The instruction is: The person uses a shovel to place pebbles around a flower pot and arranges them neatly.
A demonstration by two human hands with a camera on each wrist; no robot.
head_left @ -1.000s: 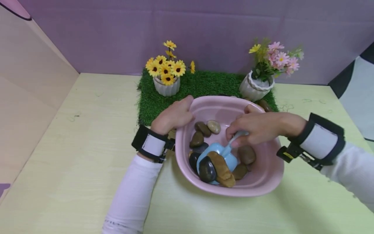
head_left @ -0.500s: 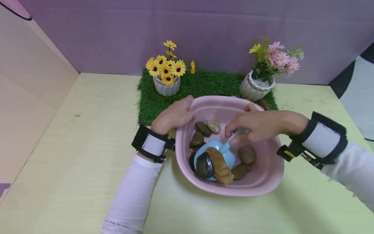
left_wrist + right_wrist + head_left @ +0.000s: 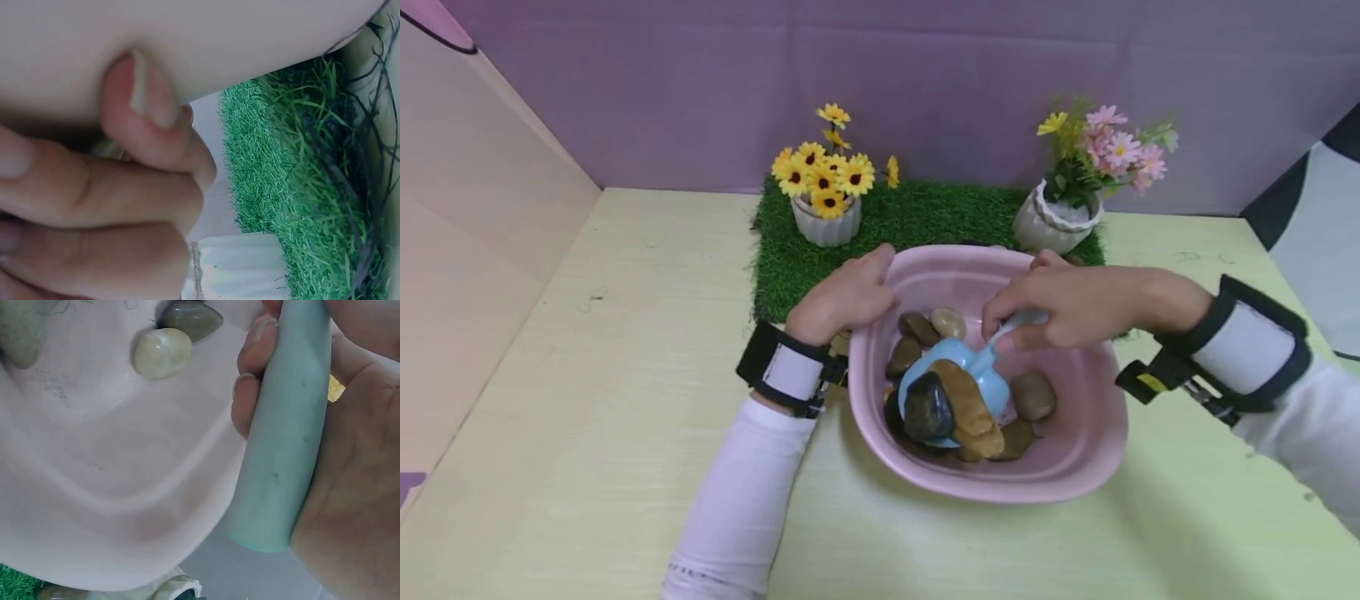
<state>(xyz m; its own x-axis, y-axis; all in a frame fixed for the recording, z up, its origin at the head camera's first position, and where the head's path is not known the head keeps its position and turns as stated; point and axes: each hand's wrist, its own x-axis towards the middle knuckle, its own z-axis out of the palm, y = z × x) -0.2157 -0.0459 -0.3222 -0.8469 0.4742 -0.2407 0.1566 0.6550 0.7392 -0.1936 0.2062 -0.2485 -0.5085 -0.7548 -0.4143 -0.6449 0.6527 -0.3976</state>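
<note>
A pink plastic basin (image 3: 1101,454) stands in front of me with several smooth stones inside. My left hand (image 3: 850,293) grips its left rim; in the left wrist view the thumb (image 3: 153,112) lies against the basin's outer wall (image 3: 250,37). My right hand (image 3: 1067,304) holds a light blue toy shovel by its handle (image 3: 284,437), over the basin. On the tilted shovel blade (image 3: 953,357) rest a glossy black stone (image 3: 928,408) and a long tan stone (image 3: 966,404). The blade partly covers dark stones beneath it.
Behind the basin lies an artificial grass mat (image 3: 940,212). It bears a pot of yellow flowers (image 3: 826,221) at left and a pot of pink flowers (image 3: 1051,221) at right. Brown stones (image 3: 1033,394) and a pale stone (image 3: 949,323) lie on the basin floor.
My right hand has moved a little up and to the right in the head view, and the shovel with its two stones has risen slightly. The left hand keeps its place on the rim.
</note>
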